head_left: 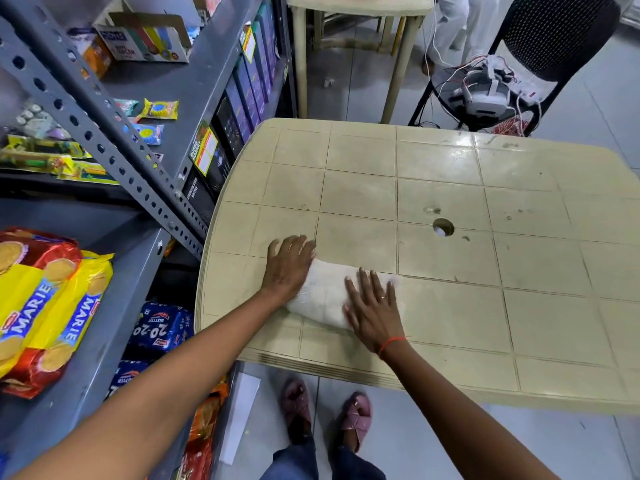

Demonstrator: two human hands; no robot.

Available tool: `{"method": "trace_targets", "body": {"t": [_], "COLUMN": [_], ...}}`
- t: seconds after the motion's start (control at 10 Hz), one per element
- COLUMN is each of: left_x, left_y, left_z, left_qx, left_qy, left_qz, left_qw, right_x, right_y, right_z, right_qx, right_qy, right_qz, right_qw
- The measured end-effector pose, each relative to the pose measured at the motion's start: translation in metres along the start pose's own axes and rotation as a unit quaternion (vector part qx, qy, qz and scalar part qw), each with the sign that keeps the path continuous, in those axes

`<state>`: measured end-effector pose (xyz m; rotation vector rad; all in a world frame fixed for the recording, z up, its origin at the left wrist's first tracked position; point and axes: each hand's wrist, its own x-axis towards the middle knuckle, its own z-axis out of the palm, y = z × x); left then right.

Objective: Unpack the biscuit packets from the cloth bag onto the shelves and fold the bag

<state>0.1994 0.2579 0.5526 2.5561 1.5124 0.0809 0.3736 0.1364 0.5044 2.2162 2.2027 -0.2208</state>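
Observation:
The white cloth bag point(325, 294) lies folded into a small flat bundle on the beige plastic table point(450, 209), near its front left corner. My left hand point(289, 266) rests flat on the bag's left end, fingers spread. My right hand point(372, 306) presses flat on its right end. Neither hand grips anything. Two yellow and red Marie biscuit packets point(41, 306) lie on the grey metal shelf point(114, 289) at the left. Blue 20-20 butter biscuit packets point(162, 327) sit on a lower shelf.
The grey slotted shelf rack point(104, 133) stands against the table's left side, holding boxes and small packets. A black chair point(540, 64) with a white device and wires stands behind the table. A second beige table point(360, 15) is farther back. A person's legs show at the top.

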Motion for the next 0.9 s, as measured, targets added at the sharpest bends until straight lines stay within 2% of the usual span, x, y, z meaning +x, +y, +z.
{"method": "trace_targets", "body": {"t": [0.1, 0.2, 0.3, 0.4, 0.5, 0.6, 0.7, 0.8, 0.9], "left_x": [-0.028, -0.043, -0.043, -0.045, -0.056, -0.072, -0.069, -0.034, -0.003], "left_y": [0.003, -0.004, -0.01, -0.026, -0.053, -0.095, -0.088, -0.062, -0.04], "left_z": [0.021, 0.041, 0.048, 0.043, 0.035, 0.011, -0.012, -0.04, -0.067], "left_qx": [0.103, 0.111, 0.109, 0.145, 0.144, 0.129, 0.154, 0.14, 0.079], "left_qy": [-0.038, -0.104, -0.152, -0.181, -0.186, -0.235, -0.296, -0.311, -0.32], "left_qz": [0.179, 0.204, 0.174, 0.134, 0.082, 0.024, 0.007, -0.011, -0.021], "left_qw": [0.978, 0.967, 0.967, 0.963, 0.968, 0.963, 0.943, 0.94, 0.944], "right_x": [-0.005, -0.005, -0.001, 0.016, 0.036, 0.056, 0.06, 0.083, 0.099], "right_y": [-0.004, -0.009, -0.012, -0.025, -0.054, -0.106, -0.115, -0.103, -0.088], "right_z": [0.013, 0.02, 0.026, 0.025, 0.015, -0.003, -0.013, -0.052, -0.104], "right_qx": [-0.01, -0.009, 0.007, 0.02, 0.037, 0.041, 0.007, 0.011, 0.033], "right_qy": [-0.024, -0.042, -0.058, -0.072, -0.116, -0.176, -0.241, -0.302, -0.361], "right_qz": [0.035, 0.042, 0.058, 0.033, -0.014, -0.036, -0.051, -0.052, -0.033], "right_qw": [0.999, 0.998, 0.997, 0.997, 0.992, 0.983, 0.969, 0.952, 0.931]}}
